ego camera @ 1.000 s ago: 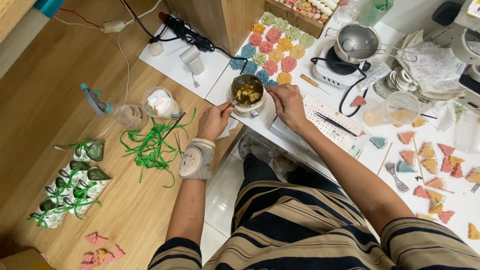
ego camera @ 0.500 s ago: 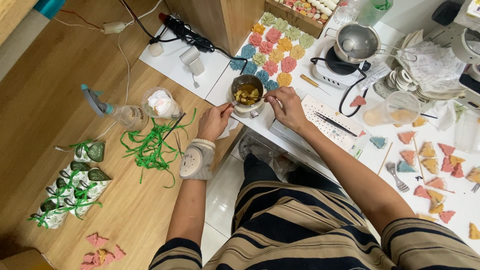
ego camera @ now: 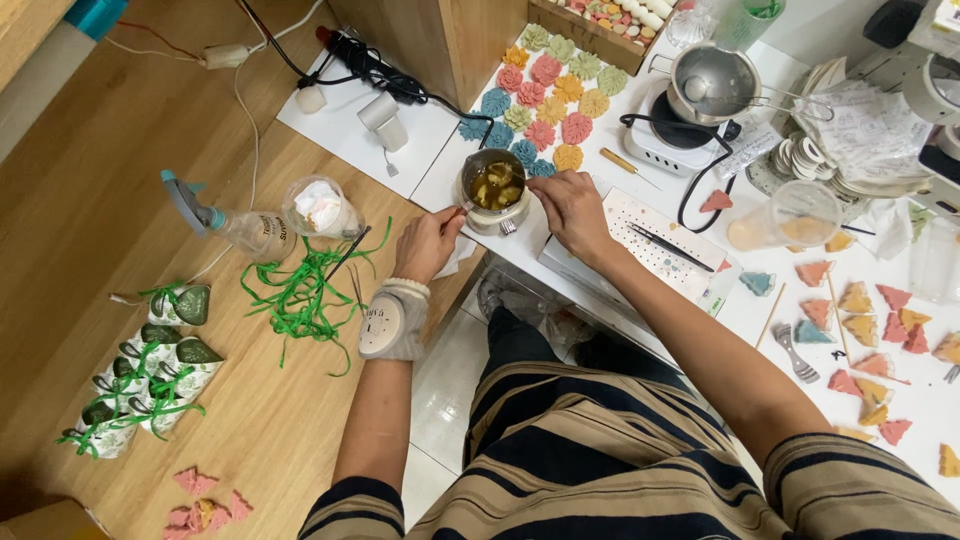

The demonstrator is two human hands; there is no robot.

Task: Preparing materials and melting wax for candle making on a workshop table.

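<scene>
A home craft workshop, seen from above: flower-shaped coloured pieces [ego camera: 545, 95] laid out in rows on a white table [ego camera: 900, 400], with triangular pieces [ego camera: 870, 320] in pink, orange and teal spread further along. Nearby, a steel pot [ego camera: 712, 80] on a small electric hotplate [ego camera: 665, 140], a power strip [ego camera: 365, 62] with trailing cables, and a small metal cup [ego camera: 493, 188] of yellowish liquid. On the adjoining wooden surface [ego camera: 90, 200], green ribbon [ego camera: 305, 295], a spray bottle [ego camera: 225, 222] and ribbon-tied wrapped cones [ego camera: 140, 385].
</scene>
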